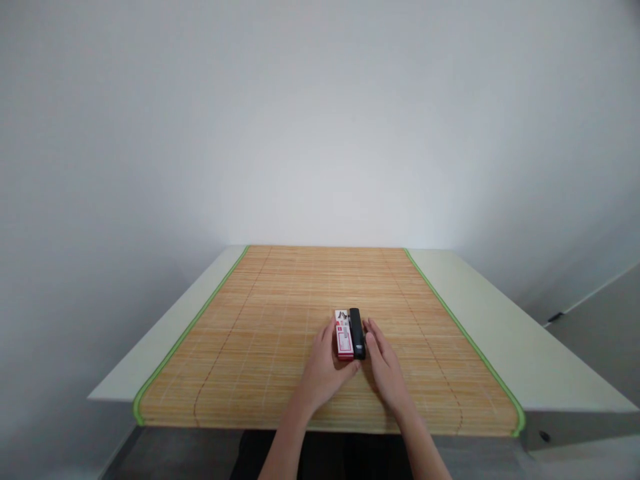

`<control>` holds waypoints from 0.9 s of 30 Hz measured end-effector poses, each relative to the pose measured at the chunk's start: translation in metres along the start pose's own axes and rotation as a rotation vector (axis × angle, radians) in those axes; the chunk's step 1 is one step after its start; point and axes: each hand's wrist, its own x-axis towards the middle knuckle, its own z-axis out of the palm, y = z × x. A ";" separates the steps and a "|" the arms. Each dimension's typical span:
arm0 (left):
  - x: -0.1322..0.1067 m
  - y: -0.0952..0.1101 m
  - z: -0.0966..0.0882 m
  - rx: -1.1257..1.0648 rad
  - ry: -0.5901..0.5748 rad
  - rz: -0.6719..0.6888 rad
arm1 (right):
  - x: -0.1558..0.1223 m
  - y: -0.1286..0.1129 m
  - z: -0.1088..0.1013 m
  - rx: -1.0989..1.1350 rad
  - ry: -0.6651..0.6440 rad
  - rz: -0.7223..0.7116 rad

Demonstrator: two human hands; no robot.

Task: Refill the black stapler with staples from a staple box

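Observation:
A small red and white box (343, 335) lies side by side with a slim black object (357, 333) near the middle front of a bamboo mat (280, 300). My left hand (324, 369) rests on the mat against the box's left side, thumb under its near end, fingers curved around it. My right hand (383, 363) lies flat beside the black object's right side, fingers stretched out and touching it.
The bamboo mat has green edging and covers a pale table (505, 333) that stands against a plain white wall. Bare table strips show at left and right. Grey floor lies beyond the right edge.

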 end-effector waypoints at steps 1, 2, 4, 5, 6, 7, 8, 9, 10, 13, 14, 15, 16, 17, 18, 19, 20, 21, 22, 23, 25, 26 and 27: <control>0.000 -0.001 -0.003 0.009 0.001 0.015 | -0.001 -0.001 0.000 0.008 0.001 -0.008; 0.002 -0.003 -0.004 0.015 0.006 0.024 | -0.001 -0.002 0.000 0.014 0.002 -0.013; 0.004 -0.005 -0.004 0.026 0.027 0.028 | -0.003 -0.004 0.001 0.027 0.005 -0.016; 0.004 -0.005 -0.002 0.033 0.036 0.030 | -0.003 -0.005 0.001 0.034 0.008 -0.014; 0.004 -0.005 -0.001 0.040 0.042 0.035 | -0.003 -0.005 0.002 0.041 0.013 -0.011; 0.004 -0.005 0.001 0.047 0.045 0.041 | -0.003 -0.005 0.002 0.046 0.017 -0.010; 0.003 -0.005 0.001 0.056 0.050 0.046 | -0.003 -0.006 0.002 0.048 0.019 -0.011; 0.001 -0.005 0.001 0.065 0.056 0.050 | -0.003 -0.006 0.002 0.046 0.020 -0.013; 0.000 -0.006 -0.001 0.072 0.068 0.051 | -0.003 -0.007 0.002 0.043 0.017 -0.013; 0.002 -0.014 -0.016 0.091 0.143 0.039 | -0.003 -0.008 0.001 0.035 0.012 -0.009; 0.006 -0.019 -0.025 0.101 0.175 0.031 | -0.004 -0.009 0.001 0.033 0.013 -0.008; 0.012 -0.026 -0.034 0.115 0.205 0.022 | -0.004 -0.009 0.001 0.031 0.017 -0.009; 0.019 -0.033 -0.043 0.135 0.219 0.013 | -0.004 -0.009 0.001 0.029 0.019 -0.012; 0.028 -0.040 -0.052 0.162 0.237 0.005 | -0.004 -0.009 0.001 0.026 0.020 -0.018; 0.038 -0.048 -0.060 0.197 0.234 0.001 | -0.005 -0.008 0.001 0.023 0.017 -0.024; 0.048 -0.055 -0.066 0.232 0.216 -0.005 | -0.005 -0.008 0.002 0.022 0.017 -0.029; 0.057 -0.062 -0.072 0.260 0.195 -0.012 | -0.004 -0.007 0.002 0.022 0.017 -0.033; 0.065 -0.067 -0.076 0.286 0.171 -0.015 | -0.004 -0.006 0.002 0.027 0.017 -0.035; 0.071 -0.072 -0.079 0.309 0.151 -0.013 | -0.004 -0.006 0.002 0.038 0.014 -0.034; 0.075 -0.075 -0.081 0.328 0.137 -0.006 | -0.004 -0.005 0.002 0.055 0.009 -0.033; 0.075 -0.077 -0.085 0.353 0.140 0.018 | -0.003 -0.005 0.003 0.088 -0.002 -0.034; 0.071 -0.077 -0.086 0.360 0.154 0.030 | -0.003 -0.005 0.003 0.101 -0.007 -0.034; 0.063 -0.076 -0.088 0.365 0.171 0.038 | -0.003 -0.005 0.003 0.110 -0.009 -0.035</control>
